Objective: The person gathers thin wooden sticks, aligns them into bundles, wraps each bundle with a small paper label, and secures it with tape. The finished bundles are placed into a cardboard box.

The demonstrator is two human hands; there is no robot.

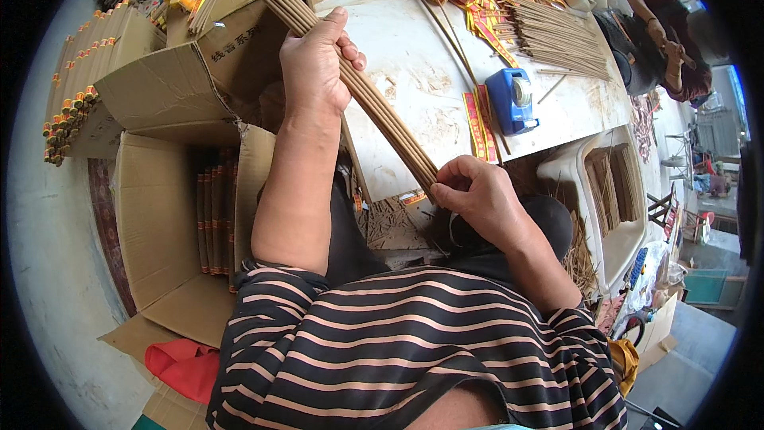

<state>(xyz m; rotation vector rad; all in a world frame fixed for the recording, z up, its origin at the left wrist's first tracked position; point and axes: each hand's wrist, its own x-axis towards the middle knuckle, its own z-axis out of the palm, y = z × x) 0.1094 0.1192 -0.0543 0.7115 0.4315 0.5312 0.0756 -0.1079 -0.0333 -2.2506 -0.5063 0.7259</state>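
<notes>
A thin bundle of brown incense sticks [383,118] slants across in front of me, from far left to near right. My left hand [314,64] is closed around its upper part, with the thumb lying along the sticks. At the lower end, my right hand [484,197] pinches the stick tips between thumb and fingers. Just beyond that hand, red and yellow paper strips [480,126] lie on the white table [422,84]. Beside them stands a blue tape dispenser [512,102].
Loose incense sticks [561,41] and labelled bundles cover the table's far side. An open cardboard box [159,223] at left holds wrapped bundles [215,215]. More bundles [86,72] are stacked beyond it. A white tub [633,251] stands at right; another person [672,44] is at far right.
</notes>
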